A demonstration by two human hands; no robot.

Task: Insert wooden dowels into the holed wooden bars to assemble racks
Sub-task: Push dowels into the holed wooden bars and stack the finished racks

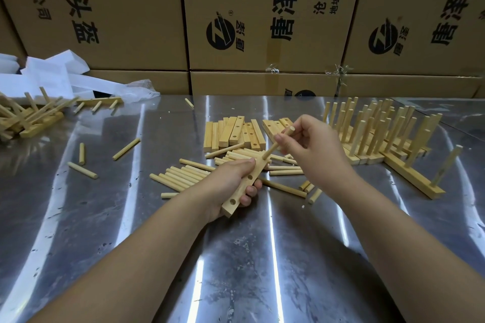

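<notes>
Steel table [105, 217], cardboard boxes [131, 8] stacked behind. Dead centre, the left hand [231, 183] wraps its fingers round a holed bar [241, 189]. The right hand [312, 144] pinches a dowel [272, 149], tip meeting the bar's far end. Loose dowels [183, 176] at 9 o'clock, spare bars [233, 134] at 12, finished racks [380, 134] at 2.

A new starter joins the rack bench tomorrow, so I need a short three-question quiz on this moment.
1. True or false: the left hand grips the holed bar.
2. The right hand pinches: A) a dowel B) a screw C) a carton.
3. How many empty holes show on that bar?
Key: 1 true; 2 A; 3 two.
</notes>
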